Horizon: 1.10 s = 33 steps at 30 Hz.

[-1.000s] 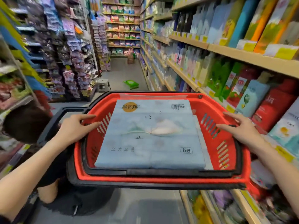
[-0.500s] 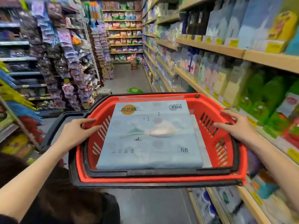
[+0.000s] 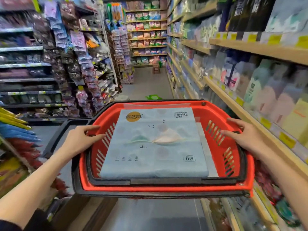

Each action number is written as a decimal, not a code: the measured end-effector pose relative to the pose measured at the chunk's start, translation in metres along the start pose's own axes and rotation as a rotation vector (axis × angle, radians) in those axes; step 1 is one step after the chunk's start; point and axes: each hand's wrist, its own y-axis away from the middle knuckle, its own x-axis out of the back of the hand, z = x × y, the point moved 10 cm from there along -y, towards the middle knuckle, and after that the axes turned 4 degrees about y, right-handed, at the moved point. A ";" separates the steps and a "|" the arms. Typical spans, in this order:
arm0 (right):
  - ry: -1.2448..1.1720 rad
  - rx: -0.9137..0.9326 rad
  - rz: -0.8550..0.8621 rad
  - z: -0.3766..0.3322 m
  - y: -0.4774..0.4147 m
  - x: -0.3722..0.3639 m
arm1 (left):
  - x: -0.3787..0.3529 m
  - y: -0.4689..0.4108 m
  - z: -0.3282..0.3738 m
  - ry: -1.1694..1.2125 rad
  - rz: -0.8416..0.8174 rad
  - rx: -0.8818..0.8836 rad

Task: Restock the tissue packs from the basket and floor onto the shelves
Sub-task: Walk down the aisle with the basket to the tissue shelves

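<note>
I carry a red basket (image 3: 166,187) with black rim and handles in front of me at waist height. My left hand (image 3: 81,140) grips its left rim, my right hand (image 3: 245,137) grips its right rim. A large pale blue tissue pack (image 3: 155,144) with a mountain picture lies flat on top inside it; a white pack edge (image 3: 208,152) shows under it on the right. A green pack (image 3: 153,97) lies on the floor further down the aisle.
Wooden shelves (image 3: 241,104) full of packs and bottles run along the right. Racks of hanging bags (image 3: 75,64) line the left. A small stool (image 3: 156,68) stands at the aisle's far end, a low white stool (image 3: 122,97) near the green pack.
The view has risen and moved forward along the aisle with the basket. The crouching person at lower left has dropped out of sight. Both hands keep the same hold.
</note>
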 end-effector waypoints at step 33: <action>0.008 -0.039 -0.095 -0.067 -0.600 -0.381 | -0.053 -0.673 -0.121 -0.085 -0.017 0.056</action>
